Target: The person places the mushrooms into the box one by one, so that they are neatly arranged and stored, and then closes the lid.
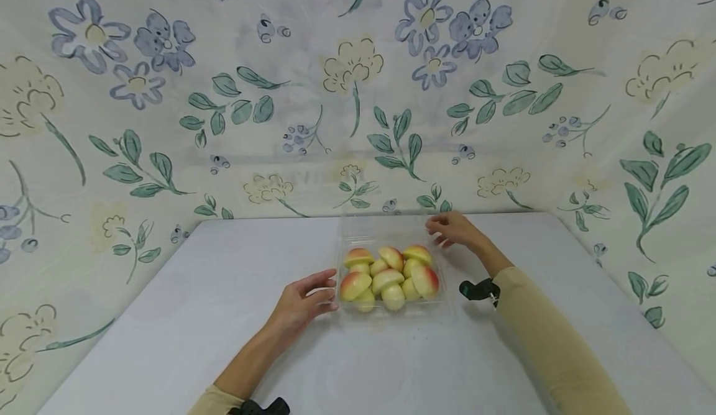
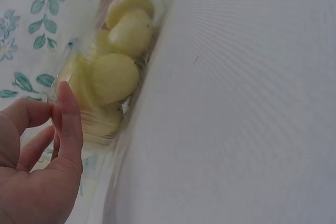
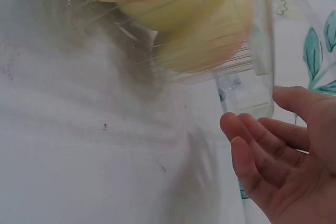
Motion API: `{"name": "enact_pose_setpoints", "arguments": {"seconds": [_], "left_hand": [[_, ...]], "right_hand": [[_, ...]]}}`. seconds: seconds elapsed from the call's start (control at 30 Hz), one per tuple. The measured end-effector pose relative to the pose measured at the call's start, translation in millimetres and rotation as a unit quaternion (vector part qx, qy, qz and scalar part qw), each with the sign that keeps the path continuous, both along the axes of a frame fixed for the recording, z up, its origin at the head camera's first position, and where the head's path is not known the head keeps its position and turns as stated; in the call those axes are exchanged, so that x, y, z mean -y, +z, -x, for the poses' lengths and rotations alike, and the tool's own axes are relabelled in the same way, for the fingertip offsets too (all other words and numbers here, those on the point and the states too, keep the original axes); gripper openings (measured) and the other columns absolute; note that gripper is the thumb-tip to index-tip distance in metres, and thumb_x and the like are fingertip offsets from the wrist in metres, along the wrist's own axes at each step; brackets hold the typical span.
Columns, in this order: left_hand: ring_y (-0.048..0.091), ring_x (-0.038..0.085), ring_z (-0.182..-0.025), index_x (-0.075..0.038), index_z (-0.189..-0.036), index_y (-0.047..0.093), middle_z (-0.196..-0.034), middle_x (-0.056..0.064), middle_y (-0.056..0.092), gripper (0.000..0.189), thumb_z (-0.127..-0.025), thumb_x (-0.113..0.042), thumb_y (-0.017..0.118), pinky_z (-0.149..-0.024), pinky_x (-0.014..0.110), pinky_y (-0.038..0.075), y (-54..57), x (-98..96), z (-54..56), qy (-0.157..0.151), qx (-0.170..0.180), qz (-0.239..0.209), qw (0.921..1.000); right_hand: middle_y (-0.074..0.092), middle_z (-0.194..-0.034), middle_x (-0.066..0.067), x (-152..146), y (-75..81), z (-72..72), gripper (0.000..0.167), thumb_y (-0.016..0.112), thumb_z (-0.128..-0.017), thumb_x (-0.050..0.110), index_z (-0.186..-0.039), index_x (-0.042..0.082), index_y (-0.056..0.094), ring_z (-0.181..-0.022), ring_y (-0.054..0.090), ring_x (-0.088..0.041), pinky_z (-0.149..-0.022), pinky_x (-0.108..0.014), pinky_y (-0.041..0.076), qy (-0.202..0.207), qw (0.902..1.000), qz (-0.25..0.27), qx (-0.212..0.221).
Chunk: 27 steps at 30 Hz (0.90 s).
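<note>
A clear plastic clamshell box (image 1: 391,306) holds several mushroom-shaped pieces (image 1: 387,277), pale green-yellow with red-tinged caps. Its see-through lid (image 1: 386,223) is raised at the back. My left hand (image 1: 302,303) is beside the box's left end, fingers reaching out to that wall. In the left wrist view, the fingertips (image 2: 64,90) overlap the clear rim. At the back right corner is my right hand (image 1: 454,228), one fingertip (image 3: 279,94) right at the clear plastic edge. The other fingers of that hand curve loosely, with the palm bare.
The box stands on a white table (image 1: 184,315) towards its far edge. A cloth (image 1: 302,92) printed with flowers and leaves hangs behind and along the sides. Black wrist devices (image 1: 478,289) sit at both beige sleeves (image 1: 550,334).
</note>
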<state>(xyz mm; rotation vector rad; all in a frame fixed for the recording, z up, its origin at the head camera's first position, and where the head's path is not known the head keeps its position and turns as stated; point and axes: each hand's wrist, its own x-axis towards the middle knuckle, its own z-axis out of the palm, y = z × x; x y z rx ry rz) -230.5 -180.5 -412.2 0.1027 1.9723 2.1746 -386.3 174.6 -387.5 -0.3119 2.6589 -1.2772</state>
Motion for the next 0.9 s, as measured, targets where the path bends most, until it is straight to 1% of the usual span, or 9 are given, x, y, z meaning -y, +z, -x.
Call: {"name": "enact_pose_setpoints", "arguments": {"seconds": [0.1, 0.2, 0.4, 0.53, 0.73, 0.9], "left_hand": [[0.061, 0.009, -0.086, 0.003, -0.141, 0.048, -0.115, 0.007, 0.055, 0.053, -0.091, 0.000, 0.063, -0.082, 0.027, 0.060, 0.8, -0.6, -0.2, 0.001, 0.000, 0.000, 1.0000], [0.061, 0.009, -0.086, 0.003, -0.141, 0.047, -0.115, 0.007, 0.055, 0.053, -0.091, 0.000, 0.063, -0.082, 0.027, 0.060, 1.5, -1.0, -0.6, 0.001, 0.002, -0.001, 1.0000], [0.061, 0.011, -0.088, 0.003, -0.142, 0.047, -0.116, 0.007, 0.055, 0.053, -0.091, 0.000, 0.063, -0.082, 0.027, 0.060, 1.9, -1.7, -1.5, 0.005, 0.003, 0.004, 1.0000], [0.061, 0.012, -0.088, 0.002, -0.142, 0.047, -0.117, 0.008, 0.055, 0.054, -0.091, -0.001, 0.063, -0.083, 0.027, 0.060, 1.3, -2.5, -1.1, 0.007, 0.002, 0.004, 1.0000], [0.061, 0.010, -0.085, 0.003, -0.143, 0.045, -0.116, 0.007, 0.054, 0.055, -0.091, 0.001, 0.062, -0.083, 0.026, 0.060, -0.7, -1.9, -3.6, 0.009, -0.003, 0.000, 1.0000], [0.061, 0.010, -0.086, 0.004, -0.143, 0.044, -0.116, 0.007, 0.055, 0.055, -0.091, 0.001, 0.062, -0.083, 0.027, 0.060, -1.2, -3.4, -2.6, 0.008, -0.010, -0.007, 0.9999]], "right_hand": [[0.066, -0.119, -0.024, -0.3, 4.0, -1.6, 0.041, 0.054, -0.102, 0.027, -0.130, -0.002, 0.057, -0.087, 0.072, -0.022, -0.072, -0.032, 0.062, 0.011, 0.9998, 0.007, -0.018], [0.065, -0.120, -0.025, -0.4, 7.6, -3.4, 0.042, 0.055, -0.101, 0.025, -0.132, -0.004, 0.055, -0.085, 0.073, -0.022, -0.071, -0.032, 0.062, 0.013, 0.9996, 0.015, -0.022], [0.061, -0.127, -0.029, -0.7, 16.9, -8.6, 0.049, 0.056, -0.100, 0.021, -0.139, -0.007, 0.047, -0.092, 0.073, -0.030, -0.074, -0.034, 0.062, 0.021, 0.9993, 0.015, -0.027], [0.061, -0.125, -0.029, -2.9, 22.3, -9.5, 0.048, 0.057, -0.100, 0.021, -0.138, -0.007, 0.048, -0.091, 0.073, -0.031, -0.074, -0.034, 0.062, 0.022, 0.9990, 0.010, -0.039], [0.060, -0.127, -0.028, -2.8, 25.1, -9.8, 0.050, 0.056, -0.100, 0.026, -0.138, -0.005, 0.047, -0.090, 0.073, -0.028, -0.075, -0.034, 0.062, 0.029, 0.9986, 0.017, -0.041], [0.059, -0.128, -0.030, -2.8, 32.6, -12.1, 0.051, 0.055, -0.101, 0.025, -0.141, -0.004, 0.044, -0.093, 0.072, -0.031, -0.075, -0.035, 0.063, 0.028, 0.9972, 0.031, -0.062]]}}
